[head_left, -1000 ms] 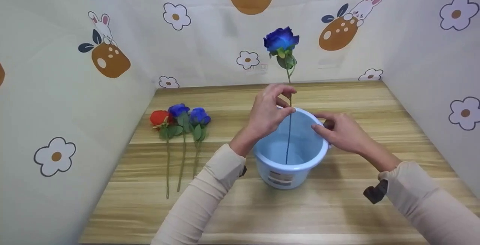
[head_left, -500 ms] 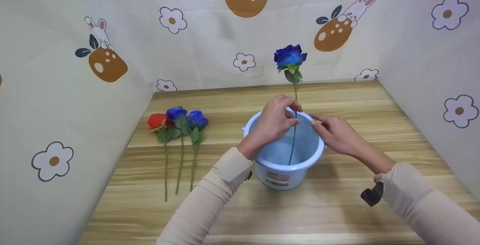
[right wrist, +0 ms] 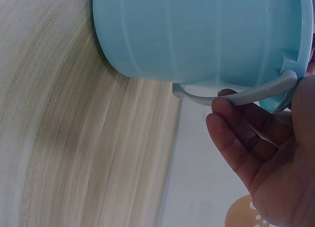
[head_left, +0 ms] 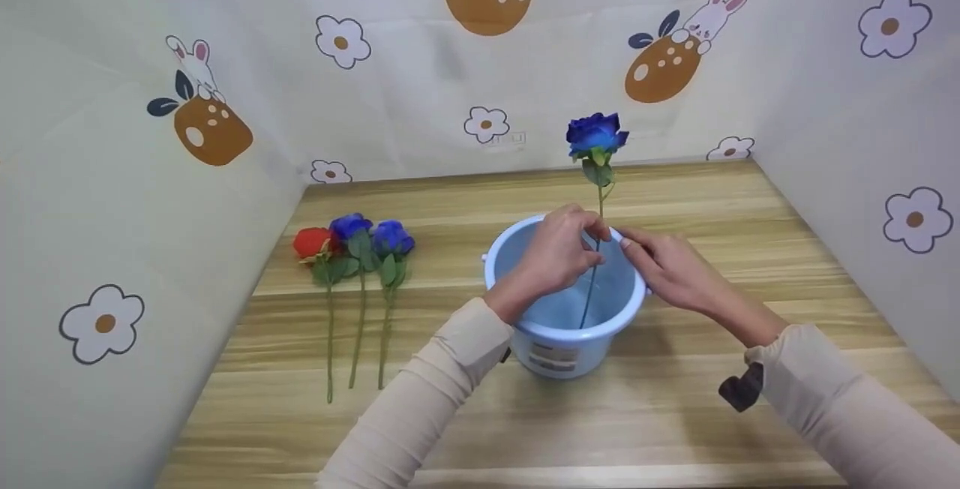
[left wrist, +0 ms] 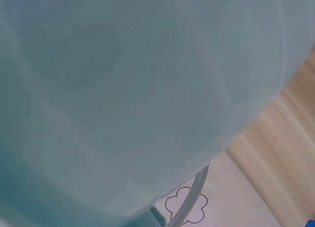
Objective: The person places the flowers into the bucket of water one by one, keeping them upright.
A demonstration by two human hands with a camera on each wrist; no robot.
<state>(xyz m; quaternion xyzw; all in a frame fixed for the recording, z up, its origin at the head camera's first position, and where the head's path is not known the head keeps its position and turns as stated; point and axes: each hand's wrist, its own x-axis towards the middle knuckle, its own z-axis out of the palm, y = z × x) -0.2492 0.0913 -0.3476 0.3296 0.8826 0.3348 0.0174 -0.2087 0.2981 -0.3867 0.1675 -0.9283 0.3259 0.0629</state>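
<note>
My left hand point(head_left: 559, 249) pinches the thin stem of a blue rose point(head_left: 596, 135) between thumb and fingers. The bloom stands upright above the far rim, and the lower stem reaches down inside a light blue bucket point(head_left: 577, 334). My right hand point(head_left: 679, 271) holds the bucket's right rim, thumb on top and fingers outside. In the right wrist view its fingertips meet the grey carrying handle point(right wrist: 266, 89), which hangs along the bucket's side. The bucket wall point(left wrist: 138, 99) fills most of the left wrist view, where the left hand and the rose are out of sight.
On the wooden table point(head_left: 450, 429), left of the bucket, lie a red rose point(head_left: 315, 242) and two blue roses, one in the middle point(head_left: 350, 226) and one to the right point(head_left: 392, 238). A patterned cloth point(head_left: 405, 61) stands around the back and sides.
My left hand has lowered the blue rose and shifted it slightly right, its bloom sinking toward the bucket. The right hand stays on the rim.
</note>
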